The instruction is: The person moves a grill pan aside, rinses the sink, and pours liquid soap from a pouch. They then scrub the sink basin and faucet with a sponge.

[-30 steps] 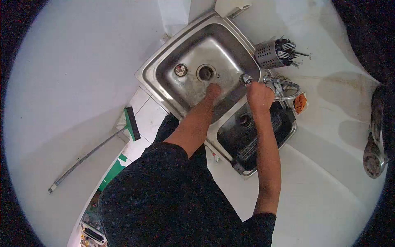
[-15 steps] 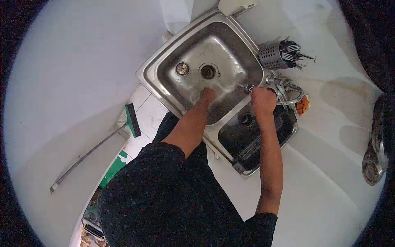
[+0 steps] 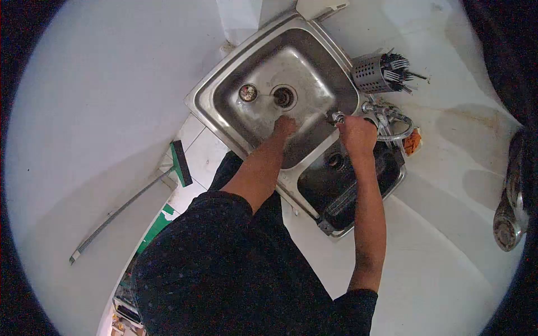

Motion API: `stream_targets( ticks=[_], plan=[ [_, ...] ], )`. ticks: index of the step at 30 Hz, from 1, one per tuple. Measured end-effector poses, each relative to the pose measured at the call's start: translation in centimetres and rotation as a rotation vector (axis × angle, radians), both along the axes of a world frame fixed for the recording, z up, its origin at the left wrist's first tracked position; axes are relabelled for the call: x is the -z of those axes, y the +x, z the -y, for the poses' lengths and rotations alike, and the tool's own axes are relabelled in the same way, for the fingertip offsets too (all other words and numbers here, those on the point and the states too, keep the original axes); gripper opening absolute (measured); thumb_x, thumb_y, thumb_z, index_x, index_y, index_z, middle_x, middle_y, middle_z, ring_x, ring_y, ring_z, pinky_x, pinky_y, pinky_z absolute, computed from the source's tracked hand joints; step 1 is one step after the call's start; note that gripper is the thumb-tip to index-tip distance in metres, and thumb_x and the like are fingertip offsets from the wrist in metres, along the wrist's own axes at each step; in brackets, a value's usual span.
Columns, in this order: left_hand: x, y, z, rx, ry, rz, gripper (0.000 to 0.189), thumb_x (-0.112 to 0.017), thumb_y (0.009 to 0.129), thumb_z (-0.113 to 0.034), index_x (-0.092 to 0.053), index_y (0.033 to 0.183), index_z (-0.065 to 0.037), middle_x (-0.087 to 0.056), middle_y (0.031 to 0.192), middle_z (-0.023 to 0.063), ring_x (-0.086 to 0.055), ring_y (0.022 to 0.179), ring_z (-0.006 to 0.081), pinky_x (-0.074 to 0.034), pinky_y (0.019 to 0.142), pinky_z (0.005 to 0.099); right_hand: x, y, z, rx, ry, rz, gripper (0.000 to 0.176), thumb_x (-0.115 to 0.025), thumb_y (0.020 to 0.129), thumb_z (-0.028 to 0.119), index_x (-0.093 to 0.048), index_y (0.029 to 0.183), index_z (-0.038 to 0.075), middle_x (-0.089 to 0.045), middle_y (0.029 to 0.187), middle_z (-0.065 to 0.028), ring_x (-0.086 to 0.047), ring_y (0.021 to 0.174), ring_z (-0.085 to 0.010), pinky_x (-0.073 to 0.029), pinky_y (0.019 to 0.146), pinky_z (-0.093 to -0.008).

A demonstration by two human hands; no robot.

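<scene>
My right hand (image 3: 358,133) is wrapped around a metal spray head (image 3: 337,117) on a flexible hose (image 3: 399,137), above the divider between two sink basins. The nozzle points left into the larger stainless steel basin (image 3: 232,115). Low inside that basin, my left hand (image 3: 286,126) is closed, its fingers curled; whatever it may hold is hidden. Just beyond it lies the open drain hole (image 3: 284,97). A round sink strainer (image 3: 248,93) with bits of scraps in it sits left of the drain.
A perforated metal cutlery holder (image 3: 370,77) full of forks and other cutlery lies behind the faucet (image 3: 378,108). Orange scrap material (image 3: 413,142) is beside the hose. The smaller basin (image 3: 314,182) holds a dark rack or tray. A green floor squeegee (image 3: 180,163) leans at left.
My left hand has shifted slightly, with its curled fingers showing more. The whitish spray seen earlier from the nozzle is no longer visible. My right hand stays on the spray head.
</scene>
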State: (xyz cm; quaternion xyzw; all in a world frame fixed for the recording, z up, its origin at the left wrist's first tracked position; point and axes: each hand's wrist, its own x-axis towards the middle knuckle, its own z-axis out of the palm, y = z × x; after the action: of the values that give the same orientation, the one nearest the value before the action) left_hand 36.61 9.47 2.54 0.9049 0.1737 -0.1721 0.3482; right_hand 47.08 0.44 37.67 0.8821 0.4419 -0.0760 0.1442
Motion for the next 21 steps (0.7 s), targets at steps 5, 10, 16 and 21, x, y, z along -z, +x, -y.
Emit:
stream_targets(
  ticks=[5,10,16,21],
  plan=[
    [2.8,2.7,0.1,0.008,-0.036,-0.127,0.022,-0.065,0.069,-0.027,-0.071,0.076,-0.007,-0.067,0.074,0.0137,-0.067,0.068,0.0297,-0.054,0.064,0.041,-0.8,-0.1,0.1,-0.009,-0.007,-0.065,0.025,-0.069,0.079,0.035,-0.07,0.083,0.01,-0.067,0.075,-0.0154,-0.066,0.072,-0.034,-0.052,0.064,-0.0448],
    [3.7,3.7,-0.1,-0.33,-0.235,0.053,0.021,-0.064,0.073,-0.026,-0.069,0.077,-0.007,-0.066,0.072,0.0136,-0.065,0.066,0.0262,-0.052,0.058,0.0409,-1.9,-0.5,-0.1,-0.001,-0.083,-0.122,0.025,-0.069,0.079,0.035,-0.071,0.09,0.013,-0.067,0.079,-0.016,-0.066,0.077,-0.0338,-0.052,0.066,-0.0447],
    [5.1,6.7,-0.8,-0.859,-0.877,0.094,0.022,-0.061,0.079,-0.026,-0.068,0.079,-0.005,-0.065,0.072,0.0124,-0.063,0.065,0.0237,-0.05,0.053,0.0422,-2.2,-0.6,0.2,-0.057,-0.014,-0.143,0.031,-0.071,0.077,0.037,-0.069,0.08,0.006,-0.067,0.079,-0.017,-0.067,0.074,-0.0347,-0.053,0.068,-0.0447],
    [4.2,9.0,-2.2,-0.466,-0.428,-0.089,0.028,-0.059,0.082,-0.027,-0.068,0.089,-0.002,-0.068,0.081,0.0147,-0.067,0.075,0.03,-0.054,0.06,0.045,-2.6,-0.9,0.1,-0.057,0.014,-0.153,0.029,-0.07,0.078,0.037,-0.069,0.081,0.008,-0.066,0.076,-0.0164,-0.066,0.074,-0.0345,-0.053,0.067,-0.0452]
  ],
)
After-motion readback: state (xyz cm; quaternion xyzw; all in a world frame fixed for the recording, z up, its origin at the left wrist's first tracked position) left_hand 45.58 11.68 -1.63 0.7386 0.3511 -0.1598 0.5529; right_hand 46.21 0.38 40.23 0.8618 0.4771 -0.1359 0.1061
